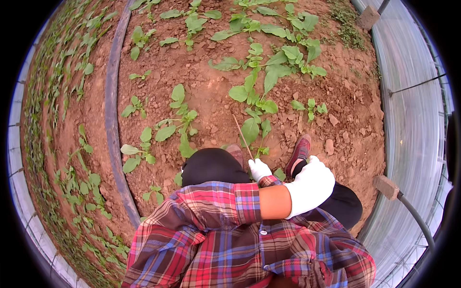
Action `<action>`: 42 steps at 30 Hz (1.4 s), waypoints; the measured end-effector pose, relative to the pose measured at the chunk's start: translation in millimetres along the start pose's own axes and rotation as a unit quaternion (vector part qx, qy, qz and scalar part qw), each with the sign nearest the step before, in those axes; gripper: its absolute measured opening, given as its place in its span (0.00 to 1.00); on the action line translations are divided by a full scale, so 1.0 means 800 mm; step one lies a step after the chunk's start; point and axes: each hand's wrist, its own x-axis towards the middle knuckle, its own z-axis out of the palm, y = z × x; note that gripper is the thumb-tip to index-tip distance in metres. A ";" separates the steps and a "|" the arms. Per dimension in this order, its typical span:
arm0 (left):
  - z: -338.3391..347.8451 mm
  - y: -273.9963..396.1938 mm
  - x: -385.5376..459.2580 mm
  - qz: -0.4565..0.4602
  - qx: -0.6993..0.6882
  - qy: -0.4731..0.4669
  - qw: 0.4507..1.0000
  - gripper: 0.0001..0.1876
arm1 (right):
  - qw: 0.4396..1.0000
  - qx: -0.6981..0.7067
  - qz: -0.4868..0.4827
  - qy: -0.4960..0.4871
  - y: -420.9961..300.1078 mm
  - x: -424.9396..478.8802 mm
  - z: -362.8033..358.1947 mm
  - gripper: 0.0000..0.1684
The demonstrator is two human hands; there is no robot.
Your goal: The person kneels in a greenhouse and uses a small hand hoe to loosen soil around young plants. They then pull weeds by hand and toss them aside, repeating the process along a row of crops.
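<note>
My left arm, in a plaid sleeve, crosses to the right over my right forearm. My left hand (312,189), in a white glove, is above my bent right leg with its back towards me. Its fingers are turned away, so whatever they hold is hidden. My right hand (259,170), also gloved in white, shows beyond the left forearm and grips a thin brown stick (242,133). The stick slants up and left over the soil. Just right of it grows a leafy green plant (251,129); a small sprig of leaves (279,174) shows between the hands.
Reddish cloddy soil (212,93) carries several leafy seedlings (183,120). A dark hose or strip (111,104) runs along the left, with denser plants (84,187) beyond. Clear plastic sheeting (407,90) borders the right, beside a brick (387,187). My shoe (299,151) stands near the plant.
</note>
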 end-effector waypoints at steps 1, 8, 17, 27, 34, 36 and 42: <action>-0.002 0.003 0.001 0.000 0.000 0.000 1.000 0.09 | 1.000 -0.012 -0.008 0.007 0.013 -0.003 0.005 0.28; -0.010 0.004 -0.002 0.016 0.005 -0.043 0.999 0.11 | 0.998 -0.011 0.032 -0.051 0.049 -0.101 0.013 0.28; -0.011 0.003 0.001 0.038 -0.039 -0.004 0.999 0.10 | 0.989 -0.069 -0.106 0.082 -0.012 0.043 0.000 0.29; -0.002 -0.015 0.010 -0.006 -0.053 0.125 0.991 0.05 | 0.990 -0.042 -0.071 0.110 -0.171 0.111 -0.055 0.23; 0.006 -0.021 0.007 0.014 -0.081 0.114 0.990 0.05 | 0.994 -0.069 -0.074 0.032 -0.076 0.054 -0.014 0.25; -0.003 -0.018 0.001 0.003 -0.057 0.098 0.994 0.05 | 0.996 -0.068 -0.053 0.004 -0.056 0.023 0.003 0.26; -0.006 -0.021 0.007 0.003 -0.076 0.049 0.996 0.07 | 0.997 -0.074 0.001 -0.011 0.012 -0.016 0.021 0.26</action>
